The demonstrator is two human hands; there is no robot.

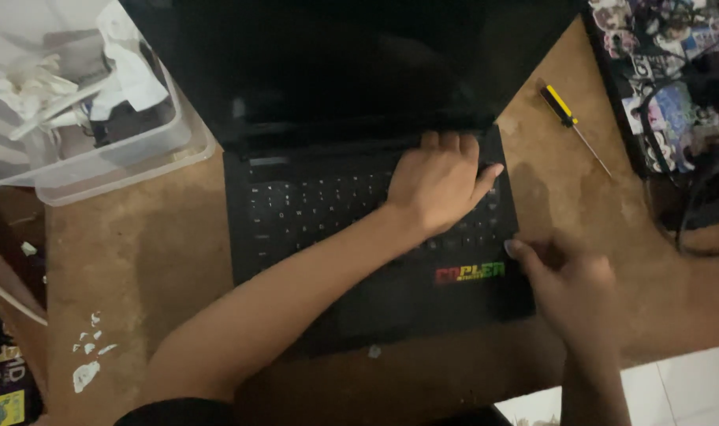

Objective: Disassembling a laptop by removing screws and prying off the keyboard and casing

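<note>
Brown wooden table (162,260), kinda worn, and your black laptop (312,213) sits open right in the middle of it, screen dark. Your left hand (438,185) reaches across the keyboard with fingers curled down near the right hinge, thumb sticking out toward the edge. Your right hand (568,288) is blurry, fingertips touching the laptop's right front corner beside a striped red-yellow-green sticker (470,273); can't tell if it's pinching anything. A yellow-handled screwdriver (571,125) lies off to the right, well apart from both hands. Clear plastic bin (139,146) of cloths sits upper left.
</note>
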